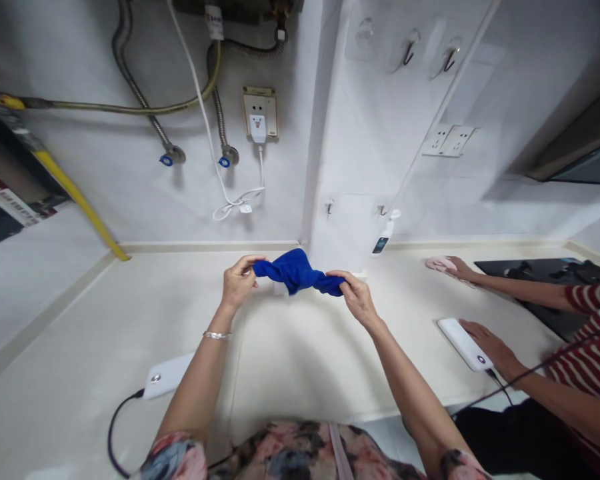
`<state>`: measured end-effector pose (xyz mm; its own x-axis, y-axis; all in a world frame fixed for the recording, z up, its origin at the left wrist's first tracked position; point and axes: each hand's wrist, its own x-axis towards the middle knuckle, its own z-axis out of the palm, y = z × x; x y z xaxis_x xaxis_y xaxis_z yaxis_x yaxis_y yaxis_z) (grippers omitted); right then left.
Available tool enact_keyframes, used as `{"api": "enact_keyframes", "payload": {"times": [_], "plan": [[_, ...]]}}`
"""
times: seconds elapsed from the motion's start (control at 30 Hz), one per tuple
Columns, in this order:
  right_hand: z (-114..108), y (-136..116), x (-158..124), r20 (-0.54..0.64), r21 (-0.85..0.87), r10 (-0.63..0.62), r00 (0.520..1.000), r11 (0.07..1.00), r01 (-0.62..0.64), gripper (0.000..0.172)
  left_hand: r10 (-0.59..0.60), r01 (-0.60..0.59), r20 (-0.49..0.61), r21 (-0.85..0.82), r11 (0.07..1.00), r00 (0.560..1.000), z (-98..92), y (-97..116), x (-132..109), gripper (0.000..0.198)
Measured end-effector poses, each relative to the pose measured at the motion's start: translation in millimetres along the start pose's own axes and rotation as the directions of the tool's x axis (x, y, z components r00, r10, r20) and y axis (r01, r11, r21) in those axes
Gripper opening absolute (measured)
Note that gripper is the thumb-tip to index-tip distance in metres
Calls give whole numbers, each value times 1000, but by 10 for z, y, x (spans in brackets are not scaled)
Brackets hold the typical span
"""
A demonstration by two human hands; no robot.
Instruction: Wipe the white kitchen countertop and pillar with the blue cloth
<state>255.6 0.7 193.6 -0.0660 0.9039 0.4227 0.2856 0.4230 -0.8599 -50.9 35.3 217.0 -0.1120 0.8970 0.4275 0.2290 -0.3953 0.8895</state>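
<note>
A blue cloth (296, 270) is stretched between my two hands above the cream countertop (290, 347), twisted near both ends and bunched wider in the middle. My left hand (239, 280) pinches its left end between thumb and fingers. At the other end, my right hand (356, 295) grips the cloth, with the tip of it sticking out by the thumb. Part of the wall's base and the counter behind the cloth is hidden.
A white power bank (167, 377) with a black cable lies by my left forearm. To the right, another person's hand (460, 268) presses a pale cloth (441, 264) near the black stove (520, 280); their other hand rests beside a second white power bank (464, 343). A yellow pipe (75, 193) runs down at left.
</note>
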Motion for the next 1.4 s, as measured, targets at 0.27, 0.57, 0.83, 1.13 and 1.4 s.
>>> {"api": "enact_keyframes", "payload": {"times": [0.27,0.57,0.83,1.13,1.4], "plan": [[-274,-147,-66,93,-75,-54,994,995,61,36,-15,18,26,-100,995,1000,-89,-19,-4,27],[-155,264,-143,-80,-85,129,988,987,-136,39,-95,100,44,-120,988,994,31,-458,-221,28],[-275,161,-91,-77,-141,-58,995,989,46,33,-20,20,-1,84,996,1000,-152,-172,-111,26],[-156,155,-138,-241,-128,265,934,945,-301,34,-34,-26,175,331,943,984,-292,-3,-219,27],[-75,312,-167,-145,105,317,937,947,-304,34,-56,-43,264,355,934,963,-367,-42,-269,29]]}}
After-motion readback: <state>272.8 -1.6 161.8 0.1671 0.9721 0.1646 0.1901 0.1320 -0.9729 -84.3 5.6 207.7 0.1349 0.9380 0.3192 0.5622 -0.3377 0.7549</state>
